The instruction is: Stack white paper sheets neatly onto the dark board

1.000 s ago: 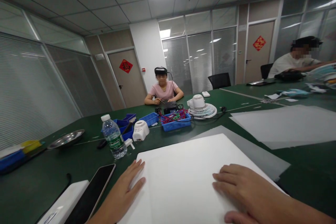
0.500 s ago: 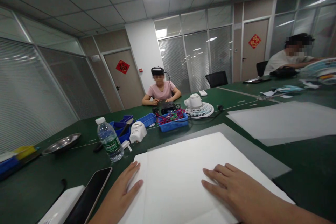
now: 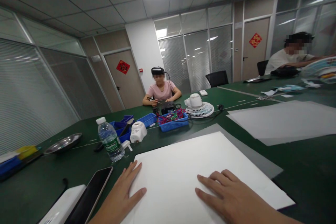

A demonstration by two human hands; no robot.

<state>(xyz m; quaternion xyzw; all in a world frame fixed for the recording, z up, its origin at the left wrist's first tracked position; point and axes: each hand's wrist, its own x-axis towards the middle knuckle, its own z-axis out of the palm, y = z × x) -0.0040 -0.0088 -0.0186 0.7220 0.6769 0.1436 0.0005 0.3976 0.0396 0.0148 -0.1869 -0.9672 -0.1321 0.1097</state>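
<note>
White sheets (image 3: 173,168) lie in front of me on the green table, stacked with their edges nearly lined up. My left hand (image 3: 126,189) rests at their left edge, thumb and fingers spread apart on the white surface. On the right part of the top sheet lies my right hand (image 3: 223,192), palm down with its fingers stretched out. Neither hand grips anything. From beneath the far right side of the stack a grey translucent sheet (image 3: 252,154) sticks out. The near edge of the stack is outside the view.
Left of the stack are a phone (image 3: 91,192), a white box (image 3: 64,206) and a water bottle (image 3: 111,141). Beyond stand a white plastic housing (image 3: 138,132), a blue tray (image 3: 174,125) of wires and a fan part (image 3: 199,108). Translucent sheets (image 3: 286,122) lie right. Two people sit across.
The strip showing along the left side of the stack is now covered by the top sheet, which has shifted left. My right hand has slid slightly left; less of the grey sheet shows.
</note>
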